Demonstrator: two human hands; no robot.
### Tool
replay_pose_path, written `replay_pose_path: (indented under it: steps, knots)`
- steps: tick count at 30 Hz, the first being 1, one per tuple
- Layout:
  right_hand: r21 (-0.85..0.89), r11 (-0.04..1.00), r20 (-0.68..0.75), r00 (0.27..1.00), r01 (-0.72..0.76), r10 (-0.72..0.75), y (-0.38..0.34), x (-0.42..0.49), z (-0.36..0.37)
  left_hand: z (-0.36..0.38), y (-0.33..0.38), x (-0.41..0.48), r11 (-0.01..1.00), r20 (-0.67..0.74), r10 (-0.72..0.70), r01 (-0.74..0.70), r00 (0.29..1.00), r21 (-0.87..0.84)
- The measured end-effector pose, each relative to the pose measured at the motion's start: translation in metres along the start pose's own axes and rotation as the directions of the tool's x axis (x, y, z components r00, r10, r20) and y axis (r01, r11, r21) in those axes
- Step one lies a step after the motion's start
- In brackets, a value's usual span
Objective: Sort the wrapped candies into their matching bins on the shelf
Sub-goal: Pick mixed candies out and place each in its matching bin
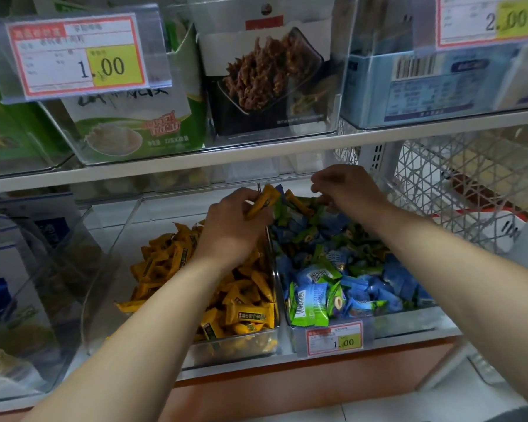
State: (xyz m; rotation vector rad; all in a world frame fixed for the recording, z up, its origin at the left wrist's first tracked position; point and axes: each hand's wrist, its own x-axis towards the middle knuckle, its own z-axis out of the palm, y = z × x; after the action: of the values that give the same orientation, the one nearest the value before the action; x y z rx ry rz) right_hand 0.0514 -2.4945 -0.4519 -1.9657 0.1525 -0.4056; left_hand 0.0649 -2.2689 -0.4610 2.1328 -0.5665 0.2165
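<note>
Two clear bins stand side by side on the lower shelf. The left bin [128, 226] holds several yellow wrapped candies [244, 318]. The right bin [409, 325] holds blue and green wrapped candies [317, 296], with a stray yellow candy [299, 202] lying at its back. My left hand [235, 220] grips a yellow candy [264, 200] above the wall between the bins. My right hand [348, 187] reaches into the back of the right bin with curled fingers among the wrappers; what it pinches is hidden.
A price tag [336, 338] hangs on the right bin's front. The upper shelf edge [195, 162] runs just above my hands, carrying boxed goods in clear bins. A white mesh basket [470, 190] stands to the right, more boxes to the left.
</note>
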Motion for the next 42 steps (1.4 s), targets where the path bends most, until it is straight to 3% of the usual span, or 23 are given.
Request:
replay_pose_path:
  steps: [2, 5, 8, 13, 17, 22, 26, 31, 34, 39, 42]
  knots:
    - [-0.210, 0.977, 0.068, 0.997, 0.037, -0.023, 0.014, 0.019, 0.008, -0.011, -0.010, 0.000, 0.998, -0.027, -0.045, 0.046, 0.999, 0.034]
    - [-0.368, 0.926, 0.198, 0.980, 0.083, -0.009, 0.027, 0.039, 0.035, -0.022, -0.022, -0.002, 0.998, -0.051, -0.061, 0.062, 0.997, 0.018]
    - [-0.474, 0.873, 0.196, 0.980, 0.116, -0.024, 0.033, 0.051, 0.047, -0.027, -0.028, -0.004, 0.996, -0.026, -0.077, 0.078, 0.997, 0.039]
    - [-0.510, 0.840, 0.208, 0.974, 0.187, -0.091, 0.035, 0.048, 0.042, -0.033, -0.036, -0.004, 0.990, 0.008, -0.129, 0.128, 0.992, 0.066]
    - [-0.444, 0.881, 0.112, 0.985, 0.166, -0.129, 0.033, 0.032, 0.030, -0.034, -0.040, -0.007, 0.985, 0.052, -0.141, 0.134, 0.989, 0.110]
    - [-0.395, 0.886, 0.062, 0.970, 0.241, -0.236, 0.012, 0.001, 0.010, -0.035, -0.042, -0.014, 0.967, 0.109, -0.135, 0.108, 0.985, 0.229]
    - [-0.232, 0.942, 0.057, 0.970, 0.244, -0.237, -0.018, -0.029, 0.008, -0.037, -0.046, -0.020, 0.935, 0.189, -0.173, 0.101, 0.967, 0.339]
    - [0.017, 0.971, 0.061, 0.969, 0.240, -0.241, -0.046, -0.046, 0.043, -0.044, -0.046, -0.023, 0.919, 0.172, -0.175, 0.098, 0.970, 0.382]
    - [-0.122, 0.972, 0.190, 0.966, 0.198, -0.173, -0.050, -0.039, 0.057, -0.052, -0.045, -0.025, 0.935, 0.163, -0.196, 0.134, 0.967, 0.330]
    - [-0.329, 0.932, 0.089, 0.987, 0.154, -0.132, -0.024, -0.016, 0.022, -0.054, -0.030, -0.031, 0.973, 0.044, -0.102, 0.091, 0.994, 0.213]
    - [-0.396, 0.911, 0.144, 0.988, 0.113, -0.060, 0.002, -0.012, 0.004, -0.037, -0.013, -0.034, 0.991, 0.086, -0.050, 0.039, 0.995, 0.128]
